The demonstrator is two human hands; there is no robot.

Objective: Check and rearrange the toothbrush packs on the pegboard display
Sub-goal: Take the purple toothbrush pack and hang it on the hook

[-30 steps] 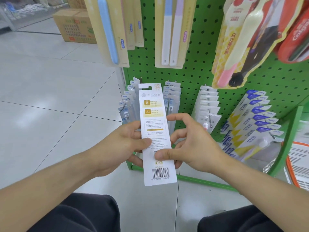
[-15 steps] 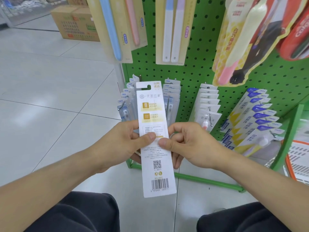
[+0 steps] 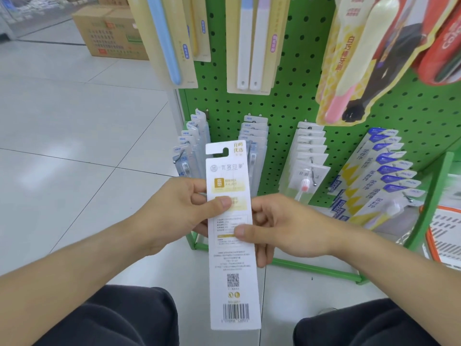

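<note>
A long white toothbrush pack (image 3: 233,265) is held upright in front of me, its printed back with barcode facing me. My left hand (image 3: 182,211) pinches its left edge, thumb across the yellow label. My right hand (image 3: 282,228) grips its right edge a little lower, thumb on the text panel. Behind it stands the green pegboard (image 3: 294,71), with rows of packs on hooks: clear packs at the left (image 3: 189,148), more behind the held pack (image 3: 257,133), white packs (image 3: 309,156) and blue-and-yellow packs (image 3: 379,176).
Larger packs hang higher up: beige ones (image 3: 172,41) (image 3: 254,43), a cartoon pack (image 3: 361,58) and a red pack (image 3: 446,41). A cardboard box (image 3: 109,31) sits on the tiled floor at back left. An orange basket (image 3: 444,236) is at the right. My dark-trousered knees are below.
The pack has slid lower in my hands, so both hands now hold it nearer its top. My right hand shifted from open fingers to a firm grip on the edge.
</note>
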